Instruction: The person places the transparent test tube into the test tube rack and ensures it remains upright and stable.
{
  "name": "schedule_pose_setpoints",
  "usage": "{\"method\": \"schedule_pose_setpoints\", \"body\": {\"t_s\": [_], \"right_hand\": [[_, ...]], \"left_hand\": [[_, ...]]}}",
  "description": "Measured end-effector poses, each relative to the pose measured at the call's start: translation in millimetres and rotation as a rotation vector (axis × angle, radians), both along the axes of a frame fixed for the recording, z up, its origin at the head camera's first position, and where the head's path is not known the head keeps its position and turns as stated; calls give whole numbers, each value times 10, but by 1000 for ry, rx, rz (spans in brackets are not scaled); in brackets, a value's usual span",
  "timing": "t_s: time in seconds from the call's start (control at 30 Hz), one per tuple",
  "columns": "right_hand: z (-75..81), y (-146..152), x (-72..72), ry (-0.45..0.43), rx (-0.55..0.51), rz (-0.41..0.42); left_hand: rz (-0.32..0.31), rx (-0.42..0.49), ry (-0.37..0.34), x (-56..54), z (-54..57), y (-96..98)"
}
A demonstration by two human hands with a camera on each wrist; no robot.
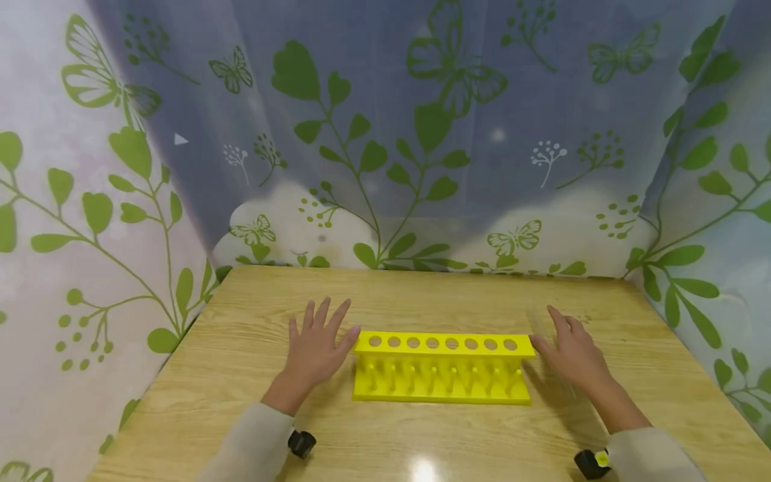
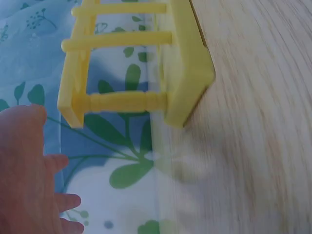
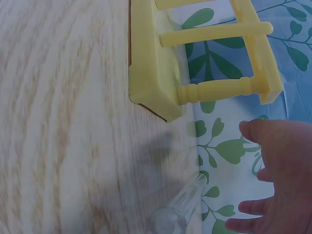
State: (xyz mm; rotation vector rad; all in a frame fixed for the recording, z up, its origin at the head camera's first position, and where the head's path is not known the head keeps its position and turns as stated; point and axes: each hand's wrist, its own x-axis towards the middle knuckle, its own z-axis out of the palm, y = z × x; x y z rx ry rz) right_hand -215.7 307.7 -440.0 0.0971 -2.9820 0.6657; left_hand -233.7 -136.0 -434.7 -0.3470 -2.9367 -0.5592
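A yellow test tube rack (image 1: 442,400) stands upright on the wooden table, with a row of round holes along its top bar and upright pegs on its base. No tubes sit in its holes. My left hand (image 1: 317,348) is at the rack's left end, fingers spread and thumb tip right at the top bar's corner. At the opposite end is my right hand (image 1: 572,351), its fingers extended and its thumb close to the top bar. Below the right hand, a clear glass tube (image 3: 178,209) lies on the table, partly covered by that hand in the head view.
The wooden table (image 1: 421,298) reaches back to a blue and white curtain (image 1: 385,167) printed with green leaves and butterflies. Similar patterned cloth hangs along both sides. Black wrist cameras sit at the left cuff (image 1: 247,445) and the right cuff (image 1: 650,455).
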Motion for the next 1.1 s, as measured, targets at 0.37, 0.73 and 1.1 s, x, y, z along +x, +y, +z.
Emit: {"method": "schedule_pose_setpoints", "body": {"t_s": [0.37, 0.73, 1.1], "right_hand": [[-40, -5, -134, -105, 28, -52], [-64, 33, -251, -151, 45, -135], [-75, 40, -294, -197, 60, -164]], "left_hand": [[-80, -6, 50, 47, 75, 298], [-174, -40, 124, 86, 104, 545], [-203, -113, 109, 100, 26, 688]]}}
